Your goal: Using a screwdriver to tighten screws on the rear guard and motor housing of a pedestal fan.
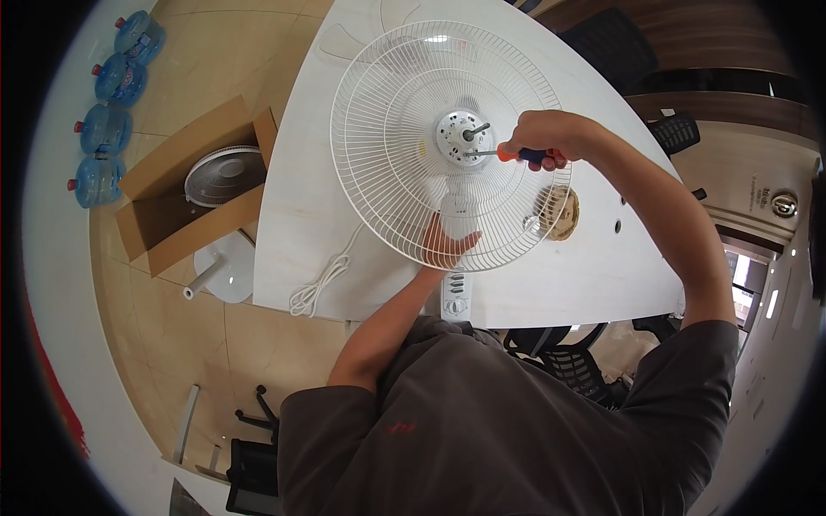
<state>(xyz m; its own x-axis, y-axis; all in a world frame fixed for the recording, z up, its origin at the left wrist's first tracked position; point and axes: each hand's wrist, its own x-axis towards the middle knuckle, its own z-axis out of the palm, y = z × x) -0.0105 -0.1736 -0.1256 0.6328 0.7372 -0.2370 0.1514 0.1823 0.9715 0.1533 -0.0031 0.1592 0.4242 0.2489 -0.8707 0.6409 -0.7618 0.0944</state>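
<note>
A white fan's wire guard point(379, 206) faces up over the white table, with the motor shaft point(476, 132) rising from its round hub plate point(452, 136). My right hand point(551, 138) is closed round the orange and dark blue handle of a screwdriver point(509, 155); its thin shank points left, the tip at the lower right part of the hub plate. Behind the guard's wires, my left hand point(447, 245) grips the fan's white neck point(460, 213), its thumb out to the right; the wires partly cover it. Below it lies the control panel point(456, 294) with buttons and a knob.
Clear fan blades point(344, 41) lie at the table's far left, and a coiled white cord point(317, 291) near its front-left edge. Right of the guard sits a round brown object point(564, 215). Floor: open cardboard box point(159, 219) holding a guard, white round base point(228, 268), several water jugs point(105, 129).
</note>
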